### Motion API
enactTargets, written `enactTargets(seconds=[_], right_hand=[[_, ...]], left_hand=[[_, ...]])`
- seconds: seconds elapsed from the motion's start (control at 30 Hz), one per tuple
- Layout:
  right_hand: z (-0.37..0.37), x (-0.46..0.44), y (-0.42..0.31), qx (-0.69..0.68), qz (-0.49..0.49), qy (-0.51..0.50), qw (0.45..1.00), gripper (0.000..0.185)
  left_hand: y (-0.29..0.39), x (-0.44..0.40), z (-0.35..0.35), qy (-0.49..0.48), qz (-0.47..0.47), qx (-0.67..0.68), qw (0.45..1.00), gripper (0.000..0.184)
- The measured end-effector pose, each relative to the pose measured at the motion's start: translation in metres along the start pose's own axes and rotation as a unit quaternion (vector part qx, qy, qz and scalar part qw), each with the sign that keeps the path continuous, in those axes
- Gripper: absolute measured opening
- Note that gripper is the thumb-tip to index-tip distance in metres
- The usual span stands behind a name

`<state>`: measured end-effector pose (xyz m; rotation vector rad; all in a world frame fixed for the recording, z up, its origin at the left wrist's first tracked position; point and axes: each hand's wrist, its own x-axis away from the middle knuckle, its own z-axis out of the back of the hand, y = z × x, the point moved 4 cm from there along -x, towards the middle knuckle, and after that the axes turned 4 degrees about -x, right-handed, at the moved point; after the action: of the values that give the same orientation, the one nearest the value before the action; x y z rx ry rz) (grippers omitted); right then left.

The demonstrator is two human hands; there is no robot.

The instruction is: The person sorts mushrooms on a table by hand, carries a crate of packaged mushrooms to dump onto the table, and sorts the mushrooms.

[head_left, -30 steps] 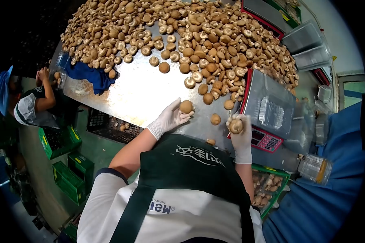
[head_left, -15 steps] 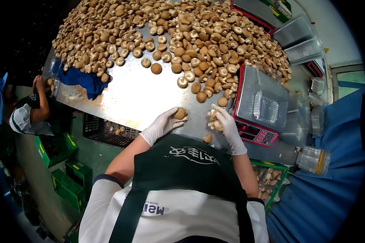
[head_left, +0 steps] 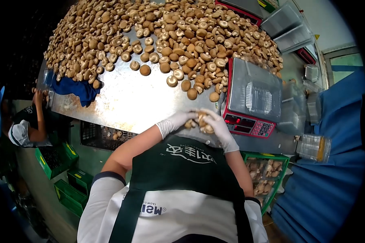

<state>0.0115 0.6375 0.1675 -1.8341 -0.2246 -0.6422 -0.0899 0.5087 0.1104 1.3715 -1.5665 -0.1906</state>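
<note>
Both hands wear white gloves and meet close to the table's front edge. My left hand (head_left: pixel 178 121) is closed, its fingertips on a mushroom. Fingers curled, my right hand (head_left: pixel 217 124) grips several mushrooms (head_left: pixel 203 121) with pale stems. The fingers partly cover them, so which hand bears each one is hard to see. Beside my right hand stands a red scale (head_left: pixel 240 123) with a clear plastic box (head_left: pixel 258 99) on its grey plate. Beyond the hands, a large heap of brown mushrooms (head_left: pixel 150 30) covers the back of the metal table (head_left: pixel 123 97).
A blue cloth (head_left: pixel 79 90) lies at the table's left. Stacked clear boxes (head_left: pixel 292 113) stand right of the scale. Below are a black crate (head_left: pixel 97 135) and a green crate (head_left: pixel 265 178) of packed mushrooms. Another person (head_left: pixel 26 121) in a blue cap works at the far left.
My left hand has moved right with its mushroom to meet my right hand, which has come slightly left. The loose mushroom near the table's edge no longer shows there. The whole view has shifted slightly.
</note>
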Motion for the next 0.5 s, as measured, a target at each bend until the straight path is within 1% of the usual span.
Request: enactTargets(seconds=[0.03,0.07,0.1,0.17,0.2,0.23,0.27,0.3,0.33,0.37,0.4,0.43,0.47,0.5], right_hand=[[-0.003,-0.001,-0.008,-0.065,0.016,0.009,0.998,0.043],[-0.002,-0.003,-0.014,-0.128,0.033,0.018,0.991,0.044],[-0.003,-0.008,-0.016,-0.218,0.038,-0.045,0.974,0.046],[-0.002,-0.01,-0.011,-0.358,0.024,-0.021,0.933,0.046],[-0.003,-0.011,-0.012,-0.424,0.016,-0.012,0.906,0.047],[0.001,-0.014,-0.004,-0.469,0.013,-0.115,0.876,0.048],[0.006,-0.015,0.003,-0.479,0.015,-0.097,0.872,0.048],[0.005,-0.013,-0.001,-0.488,0.017,-0.079,0.869,0.048],[0.004,-0.012,-0.002,-0.497,0.018,-0.061,0.866,0.047],[0.008,-0.016,0.003,-0.489,0.03,-0.058,0.87,0.044],[0.007,-0.017,0.0,-0.405,0.06,-0.007,0.912,0.042],[0.004,-0.02,-0.003,-0.315,0.091,0.043,0.944,0.041],[-0.002,-0.022,-0.007,-0.222,0.12,0.093,0.963,0.039],[-0.013,-0.022,-0.017,-0.072,0.171,0.13,0.974,0.036]], left_hand=[[0.008,-0.003,0.004,0.0,-0.028,0.061,0.998,0.029],[0.016,-0.007,0.008,0.023,-0.083,0.066,0.994,0.029],[0.024,-0.006,0.012,0.072,-0.107,0.008,0.992,0.029],[0.039,0.002,0.02,0.16,-0.152,-0.122,0.968,0.032],[0.041,0.004,0.023,0.2,-0.188,-0.169,0.947,0.034],[0.039,0.007,0.025,0.239,-0.223,-0.215,0.92,0.036],[0.038,0.01,0.028,0.279,-0.257,-0.259,0.888,0.038],[0.038,0.012,0.028,0.28,-0.281,-0.273,0.876,0.041],[0.038,0.016,0.027,0.312,-0.301,-0.34,0.834,0.041],[0.037,0.02,0.024,0.343,-0.318,-0.404,0.786,0.04],[0.04,0.027,0.018,0.371,-0.333,-0.465,0.732,0.039],[0.042,0.034,0.014,0.392,-0.354,-0.435,0.729,0.041],[0.039,0.033,0.013,0.362,-0.336,-0.333,0.803,0.04],[0.035,0.032,0.012,0.325,-0.312,-0.226,0.864,0.039]])
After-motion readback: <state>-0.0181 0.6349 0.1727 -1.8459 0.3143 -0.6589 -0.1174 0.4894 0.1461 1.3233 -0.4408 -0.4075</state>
